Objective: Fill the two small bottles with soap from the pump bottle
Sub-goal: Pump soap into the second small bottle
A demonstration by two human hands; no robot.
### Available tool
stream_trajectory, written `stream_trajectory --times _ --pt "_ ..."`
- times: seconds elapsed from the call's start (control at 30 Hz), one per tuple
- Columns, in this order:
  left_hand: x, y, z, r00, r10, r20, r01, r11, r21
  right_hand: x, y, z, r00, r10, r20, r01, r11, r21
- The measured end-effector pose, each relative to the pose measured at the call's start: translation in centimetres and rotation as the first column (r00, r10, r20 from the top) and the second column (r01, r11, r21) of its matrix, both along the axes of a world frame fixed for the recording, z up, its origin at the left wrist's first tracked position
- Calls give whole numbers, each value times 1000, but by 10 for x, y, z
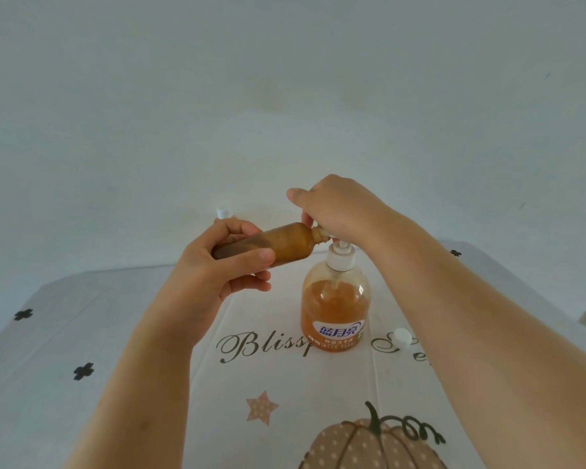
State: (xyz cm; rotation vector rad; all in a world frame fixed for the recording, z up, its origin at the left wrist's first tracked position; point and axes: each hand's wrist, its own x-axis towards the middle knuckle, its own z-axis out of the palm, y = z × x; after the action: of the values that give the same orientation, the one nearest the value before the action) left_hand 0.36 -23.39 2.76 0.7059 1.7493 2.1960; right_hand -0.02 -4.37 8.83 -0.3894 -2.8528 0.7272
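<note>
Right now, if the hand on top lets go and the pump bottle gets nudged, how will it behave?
The pump bottle would probably stay upright: it is squat, and its lower half is full of orange soap. It likely feels fairly heavy. It may slide on the smooth tablecloth rather than tip. The right hand covers its pump head.

Light was soft, even and fairly dim, with a cool grey-blue cast. Shadows were faint. No glare showed. Wide-angle bending curved the worktop (82, 333) edges and stretched both forearms. The far wall looked hazy.
</note>
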Motion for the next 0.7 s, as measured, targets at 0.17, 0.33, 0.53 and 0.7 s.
stream_trajectory --times 0.17,0.33,0.53,0.7 --pt "-4 -1 -3 1000 -1 -2 1 1000 -9 -1 2 -5 1000 4 -16 -4 1000 14" --pt "-7 -2 -6 1000 -15 8 15 999 -35 -1 1 -15 1000 -14 -5 14 1000 11" --pt "-6 -1 -7 1000 -18 16 19 999 -34 0 1 -15 1000 -10 -6 9 1000 -30" --pt "-4 0 -7 999 -24 31 24 1000 -9 2 1 -6 1000 -18 -23 16 998 -65"
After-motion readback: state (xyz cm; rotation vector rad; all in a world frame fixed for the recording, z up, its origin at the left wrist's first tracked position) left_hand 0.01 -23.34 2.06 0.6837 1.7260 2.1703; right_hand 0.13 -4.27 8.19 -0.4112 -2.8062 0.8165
